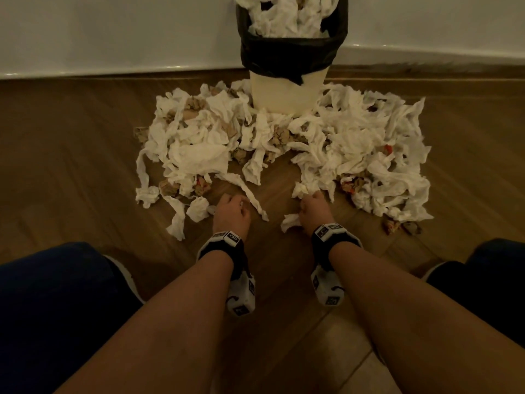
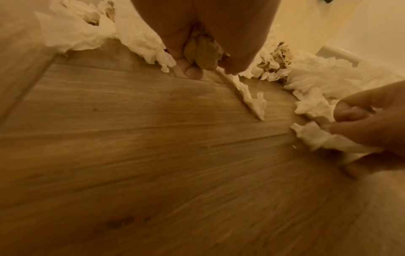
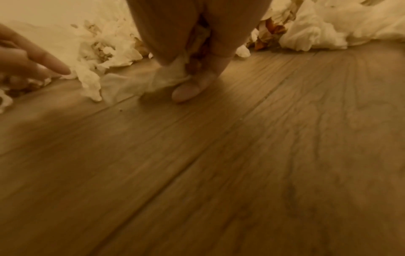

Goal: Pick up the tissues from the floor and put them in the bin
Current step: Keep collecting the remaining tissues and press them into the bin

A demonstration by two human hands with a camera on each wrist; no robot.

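Home room: wood-plank floor [image 1: 71, 143], white skirting wall [image 1: 113, 32], lined waste bin [image 1: 287, 89].

Brown paper wad [image 2: 203, 53] in left hand [image 2: 197, 31]

left hand [image 1: 231, 213] clenched, right hand [image 1: 315, 210] clenched

Taking the bin [image 1: 287, 92] as the landmark: it is standing against the wall [image 1: 113, 32], so that side is giving no way round. Its mouth is lying heaped with tissues to the rim. Crumpled tissues [image 1: 199, 143] are crowding the floor [image 1: 71, 166] on both sides of the bin and in front of its foot. A narrow strip of bare boards is running from the front of the bin toward the person, between the two heaps, with a long tissue strip [image 1: 250, 194] lying across it. Farther out from the bin, left and right, the floor is lying open.
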